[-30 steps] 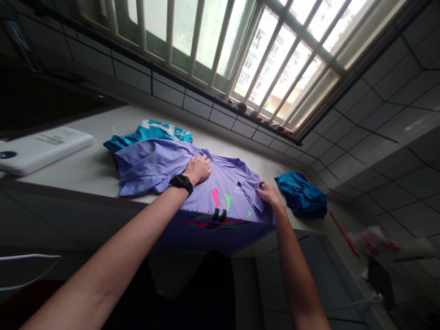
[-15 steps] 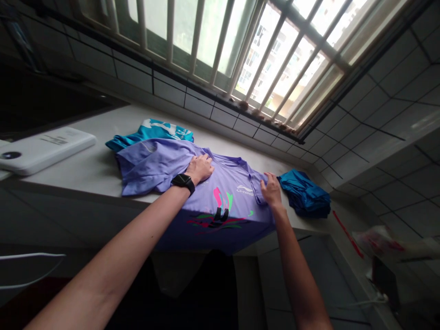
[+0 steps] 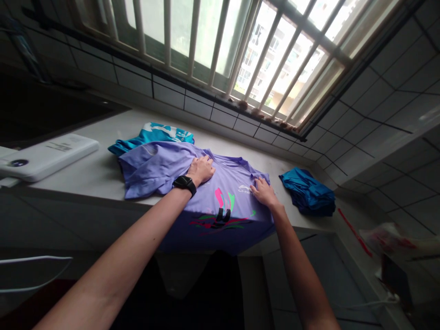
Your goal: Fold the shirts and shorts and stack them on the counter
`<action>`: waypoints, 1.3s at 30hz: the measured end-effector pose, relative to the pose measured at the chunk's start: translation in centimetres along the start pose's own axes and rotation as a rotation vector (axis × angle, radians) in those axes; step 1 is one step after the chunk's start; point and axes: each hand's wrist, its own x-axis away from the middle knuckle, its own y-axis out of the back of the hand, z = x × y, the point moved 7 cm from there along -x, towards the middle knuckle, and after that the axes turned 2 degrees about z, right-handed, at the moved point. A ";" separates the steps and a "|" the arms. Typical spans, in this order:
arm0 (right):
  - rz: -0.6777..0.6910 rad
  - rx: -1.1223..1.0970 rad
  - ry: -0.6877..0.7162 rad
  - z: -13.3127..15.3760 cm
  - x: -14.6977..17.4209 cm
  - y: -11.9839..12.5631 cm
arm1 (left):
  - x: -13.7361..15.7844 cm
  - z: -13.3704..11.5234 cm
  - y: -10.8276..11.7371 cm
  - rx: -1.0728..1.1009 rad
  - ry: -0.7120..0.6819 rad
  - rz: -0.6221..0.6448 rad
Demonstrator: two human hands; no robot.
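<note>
Meanwhile, a purple shirt [image 3: 230, 176] lies front up on a white counter [image 3: 103, 172], its neck toward the back edge and its lower part hanging over the front edge into shadow. The left hand [image 3: 202, 169], a black watch [image 3: 184, 184] at the wrist, presses curled fingers into the cloth near the neck. Half a second on, the right hand [image 3: 264, 191] has shifted inward from the outer edge to the white lettering [image 3: 243, 189], partly covering it. Less of the near sleeve shows there, suggesting that side is being arranged while the other sleeve remains spread. Fingers bend on the cloth at both spots; whether either hand pinches a fold cannot be told.

Toward the back edge, a teal garment [image 3: 147, 137] sits right behind the spread sleeve, leaving little room; whether they touch is unclear. Near the counter's right end, a blue pile [image 3: 307, 192] crowds the right hand's side without touching the shirt. A white power bank [image 3: 58, 156] rests at the front edge, far left, clear of the cloth.
</note>
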 end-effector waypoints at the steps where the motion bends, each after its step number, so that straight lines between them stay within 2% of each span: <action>1: -0.047 0.000 0.003 0.3 -0.3 0.4 | 0.0 0.0 0.0 -0.003 0.000 -0.003; 4: -0.116 -0.007 0.018 1.5 -0.9 0.1 | 0.0 0.0 -0.1 -0.009 -0.003 -0.006; 8: -0.055 -0.009 0.012 2.2 -1.2 -1.7 | 0.1 -0.1 -0.1 -0.009 -0.001 0.011; 15: -0.113 -0.030 0.035 1.3 -1.8 -2.7 | 0.5 -0.2 -0.2 -0.025 -0.001 0.031; 19: -0.158 -0.058 0.066 1.0 -2.4 -3.3 | 0.6 -1.1 -0.5 -0.057 -0.046 0.044; 21: -0.162 -0.066 0.071 0.9 -2.5 -3.4 | 0.8 -1.9 0.3 -0.090 -0.112 0.043; 24: -0.148 -0.076 0.058 0.9 -2.5 -3.5 | 2.3 -1.6 3.2 -0.117 -0.164 -0.039; 26: -0.148 -0.092 0.061 0.9 -2.6 -3.5 | 4.4 1.2 5.8 -0.106 -0.073 -0.125; 29: -0.151 -0.122 0.073 0.9 -2.8 -3.6 | 8.8 8.9 8.6 -0.030 0.222 -0.189; 31: -0.139 -0.137 0.073 0.8 -3.0 -3.8 | 11.8 14.4 9.0 0.005 0.467 -0.157; 33: -0.131 -0.152 0.076 0.8 -3.1 -3.9 | 13.8 18.1 8.1 0.020 0.615 -0.054; 36: -0.129 -0.164 0.078 0.9 -3.1 -3.9 | 14.7 19.9 6.8 0.142 0.667 -0.022; 39: -0.122 -0.155 0.070 0.9 -2.9 -3.8 | 14.6 19.7 6.6 0.319 0.664 -0.172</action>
